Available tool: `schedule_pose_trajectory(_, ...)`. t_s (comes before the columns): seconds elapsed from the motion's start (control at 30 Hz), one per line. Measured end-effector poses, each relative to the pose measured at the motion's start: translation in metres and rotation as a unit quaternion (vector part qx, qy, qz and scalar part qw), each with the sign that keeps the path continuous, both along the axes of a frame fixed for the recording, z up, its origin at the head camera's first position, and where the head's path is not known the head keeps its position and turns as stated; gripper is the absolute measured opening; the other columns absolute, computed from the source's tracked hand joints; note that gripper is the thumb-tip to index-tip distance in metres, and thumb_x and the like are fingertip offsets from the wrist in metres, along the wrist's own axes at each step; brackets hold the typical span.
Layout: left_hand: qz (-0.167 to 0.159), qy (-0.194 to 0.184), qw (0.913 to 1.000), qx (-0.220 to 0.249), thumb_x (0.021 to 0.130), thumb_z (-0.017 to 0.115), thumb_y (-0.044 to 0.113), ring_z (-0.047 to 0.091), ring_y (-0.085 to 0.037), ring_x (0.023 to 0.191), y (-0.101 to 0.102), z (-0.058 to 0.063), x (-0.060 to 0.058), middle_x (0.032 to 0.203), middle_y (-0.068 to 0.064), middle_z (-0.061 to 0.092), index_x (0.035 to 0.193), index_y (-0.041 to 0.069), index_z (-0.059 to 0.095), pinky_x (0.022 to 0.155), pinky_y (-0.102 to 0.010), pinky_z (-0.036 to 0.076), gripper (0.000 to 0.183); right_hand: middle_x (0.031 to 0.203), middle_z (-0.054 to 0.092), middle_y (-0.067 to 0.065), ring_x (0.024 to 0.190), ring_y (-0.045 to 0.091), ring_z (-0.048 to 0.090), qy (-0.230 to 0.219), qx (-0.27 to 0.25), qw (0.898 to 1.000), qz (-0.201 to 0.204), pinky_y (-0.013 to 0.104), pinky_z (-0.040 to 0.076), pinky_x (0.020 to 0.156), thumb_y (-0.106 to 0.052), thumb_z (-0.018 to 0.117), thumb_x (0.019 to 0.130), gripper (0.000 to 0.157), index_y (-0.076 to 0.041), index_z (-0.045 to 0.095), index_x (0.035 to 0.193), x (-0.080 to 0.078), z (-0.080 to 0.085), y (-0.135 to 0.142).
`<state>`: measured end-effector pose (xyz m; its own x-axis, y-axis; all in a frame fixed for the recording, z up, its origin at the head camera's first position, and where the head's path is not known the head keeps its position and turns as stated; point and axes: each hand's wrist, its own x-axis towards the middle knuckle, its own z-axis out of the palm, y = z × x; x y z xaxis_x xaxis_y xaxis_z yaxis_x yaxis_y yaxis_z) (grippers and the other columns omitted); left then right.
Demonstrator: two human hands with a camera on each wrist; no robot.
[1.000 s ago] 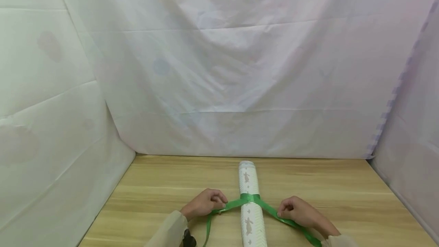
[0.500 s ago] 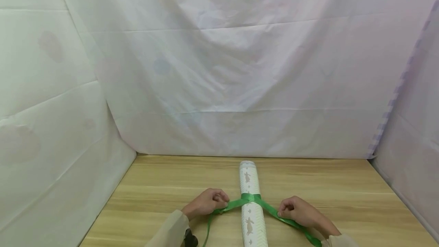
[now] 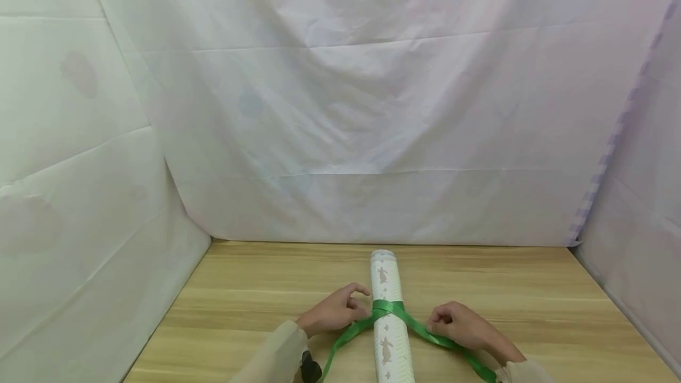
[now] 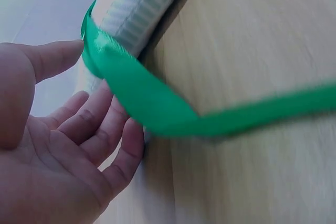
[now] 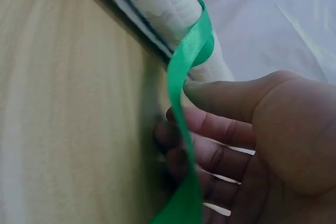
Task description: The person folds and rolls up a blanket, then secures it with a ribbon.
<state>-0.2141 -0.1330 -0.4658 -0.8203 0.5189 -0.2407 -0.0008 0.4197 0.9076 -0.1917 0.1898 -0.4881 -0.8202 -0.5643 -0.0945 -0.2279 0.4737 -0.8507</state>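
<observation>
Satin green ribbon [image 3: 396, 311] crosses the paper roll [image 3: 390, 336], left hand [image 3: 335, 314] spread, right hand [image 3: 461, 327] pinching it.

Bright, even, soft light; faint shadows; both wrist views blurred close up.

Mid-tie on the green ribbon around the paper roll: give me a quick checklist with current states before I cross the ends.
1. Green ribbon wrapped over paper roll: ok.
2. Right hand grip on the right tail, thumb against ribbon: ok.
3. Left hand grip on the left tail: not ok, fingers straight, tail lies loose across them.
4. Roll lying flat on wooden table: ok.
5. Ribbon snug on the underside: cannot tell.
</observation>
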Motion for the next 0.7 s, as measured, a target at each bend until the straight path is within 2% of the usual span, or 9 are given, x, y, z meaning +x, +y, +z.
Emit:
schedule_pose_trajectory(0.13,0.006,0.015,0.9998,-0.01,0.094,0.067,0.021,0.055,-0.014,0.072,0.006,-0.002,0.001,0.082,-0.001,0.063,0.127,0.019,0.053,0.065,-0.027,0.044,0.036,0.082,0.064,-0.003,0.07,0.004,0.054,0.044,0.015,0.999,-0.015,0.023,0.046,0.059,-0.024,0.061,0.099,0.015,-0.013,0.069,0.093,-0.003,0.005,-0.013)
schedule_pose_trajectory(0.33,0.005,0.017,0.9998,0.01,0.095,0.067,0.017,0.058,-0.014,0.075,0.012,-0.003,0.001,0.086,-0.002,0.065,0.123,0.016,0.051,0.067,-0.026,0.046,0.032,0.089,0.066,-0.003,0.076,0.006,0.059,0.085,-0.003,0.994,-0.061,0.024,0.049,0.063,-0.031,0.06,0.1,0.023,-0.01,0.065,0.108,-0.006,0.009,-0.042)
schedule_pose_trajectory(0.5,-0.002,0.012,0.9996,0.027,0.096,0.065,0.015,0.06,-0.014,0.078,0.016,-0.002,0.0,0.089,-0.001,0.067,0.123,0.017,0.054,0.068,-0.028,0.046,0.03,0.087,0.066,-0.002,0.073,0.009,0.059,0.089,-0.018,0.992,-0.086,0.024,0.049,0.061,-0.027,0.062,0.099,0.022,-0.008,0.061,0.11,-0.007,0.01,-0.056)
schedule_pose_trajectory(0.7,-0.005,0.029,0.9992,0.028,0.095,0.065,0.012,0.06,-0.014,0.077,0.02,-0.002,-0.002,0.088,0.0,0.067,0.122,0.016,0.058,0.067,-0.028,0.047,0.028,0.077,0.061,-0.002,0.064,0.005,0.053,0.083,-0.045,0.993,-0.076,0.022,0.046,0.059,-0.019,0.069,0.094,0.024,-0.005,0.059,0.111,-0.007,0.012,-0.062)
